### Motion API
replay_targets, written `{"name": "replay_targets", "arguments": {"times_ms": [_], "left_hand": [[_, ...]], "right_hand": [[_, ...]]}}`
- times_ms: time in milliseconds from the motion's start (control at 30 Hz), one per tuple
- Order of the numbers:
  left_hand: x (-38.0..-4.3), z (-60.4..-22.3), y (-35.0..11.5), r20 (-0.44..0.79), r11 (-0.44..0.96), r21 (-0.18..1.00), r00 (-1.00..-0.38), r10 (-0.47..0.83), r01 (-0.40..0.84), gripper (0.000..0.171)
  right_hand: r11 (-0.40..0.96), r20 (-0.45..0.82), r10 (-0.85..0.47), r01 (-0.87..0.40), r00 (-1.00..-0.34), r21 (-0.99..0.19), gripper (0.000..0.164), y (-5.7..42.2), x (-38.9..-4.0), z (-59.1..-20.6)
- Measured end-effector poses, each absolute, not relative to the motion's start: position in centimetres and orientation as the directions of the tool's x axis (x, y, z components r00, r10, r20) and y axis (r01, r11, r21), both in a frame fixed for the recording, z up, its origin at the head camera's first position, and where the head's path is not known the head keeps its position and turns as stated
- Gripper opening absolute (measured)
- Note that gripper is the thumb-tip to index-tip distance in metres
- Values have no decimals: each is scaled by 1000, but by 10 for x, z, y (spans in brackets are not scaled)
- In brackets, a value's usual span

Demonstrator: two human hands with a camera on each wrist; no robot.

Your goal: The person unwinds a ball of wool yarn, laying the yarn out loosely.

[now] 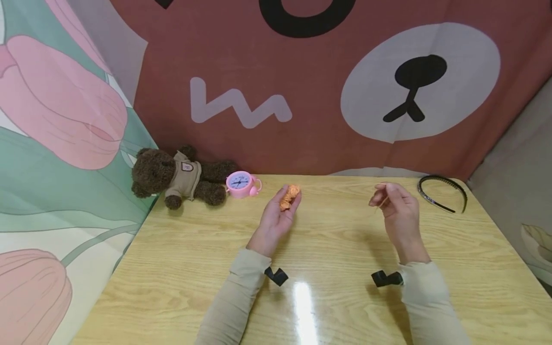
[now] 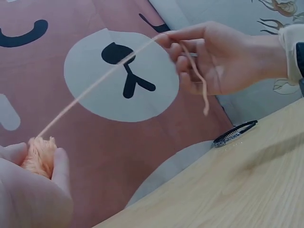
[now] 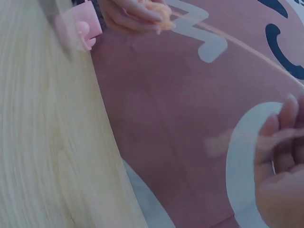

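A small bundle of orange yarn sits in my left hand, gripped between thumb and fingers above the table. One strand of the yarn runs taut from the bundle across to my right hand. Thumb and forefinger of the right hand pinch that strand, and its loose end dangles below them in the left wrist view. The right wrist view catches the bundle at the top, while the pinching fingertips lie outside its edge.
A brown teddy bear lies at the back left of the wooden table. Against its feet stands a pink alarm clock. A black headband with a glittery side lies at the back right. Printed cloth hangs behind.
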State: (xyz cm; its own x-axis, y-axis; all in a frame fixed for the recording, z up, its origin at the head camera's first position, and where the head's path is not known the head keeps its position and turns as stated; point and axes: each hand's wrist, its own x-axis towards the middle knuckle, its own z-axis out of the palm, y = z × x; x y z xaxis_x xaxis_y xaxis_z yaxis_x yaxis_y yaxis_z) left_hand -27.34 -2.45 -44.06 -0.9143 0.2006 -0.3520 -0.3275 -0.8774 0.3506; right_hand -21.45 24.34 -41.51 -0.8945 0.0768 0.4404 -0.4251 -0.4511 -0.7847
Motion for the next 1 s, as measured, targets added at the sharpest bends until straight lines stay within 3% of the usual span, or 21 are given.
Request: {"name": "replay_targets", "arguments": {"times_ms": [200, 300, 400, 500, 567, 633, 700, 800, 900, 1000], "left_hand": [[-278, -439, -30, -360, -894, 352, -921, 145, -278, 13], [-277, -438, -32, -366, -893, 339, -916, 164, -295, 19], [-275, -437, -32, -385, -883, 329, -901, 198, -335, 28], [-272, -436, -31, -404, -862, 334, -885, 234, -380, 37], [-269, -434, -28, -402, -846, 338, -876, 265, -412, 43], [-267, -432, -25, -385, -832, 345, -874, 296, -434, 47], [-264, -430, -22, -359, -820, 357, -876, 322, -448, 47], [-260, -427, -17, -308, -807, 377, -883, 354, -455, 34], [-255, -424, -12, -269, -790, 402, -885, 381, -463, 17], [-251, -422, -7, -257, -777, 413, -879, 401, -475, 14]], "right_hand": [[-560, 460, 225, -500, -859, -661, 28, 248, -216, -411], [-448, 319, 343, -452, -884, -772, 26, 251, -220, -411], [-231, 121, 383, -221, -916, -948, 32, 255, -222, -414], [156, 26, 286, 20, -958, -988, 49, 258, -223, -420], [384, 35, 198, 45, -979, -922, 57, 255, -223, -424], [495, 77, 132, -2, -988, -869, 61, 249, -224, -426], [537, 126, 76, -66, -989, -841, 63, 238, -226, -428], [570, 175, -61, -178, -983, -802, 71, 221, -224, -431], [511, 145, -251, -258, -957, -820, 76, 201, -221, -434], [426, 79, -406, -265, -910, -865, 70, 182, -216, -437]]}}
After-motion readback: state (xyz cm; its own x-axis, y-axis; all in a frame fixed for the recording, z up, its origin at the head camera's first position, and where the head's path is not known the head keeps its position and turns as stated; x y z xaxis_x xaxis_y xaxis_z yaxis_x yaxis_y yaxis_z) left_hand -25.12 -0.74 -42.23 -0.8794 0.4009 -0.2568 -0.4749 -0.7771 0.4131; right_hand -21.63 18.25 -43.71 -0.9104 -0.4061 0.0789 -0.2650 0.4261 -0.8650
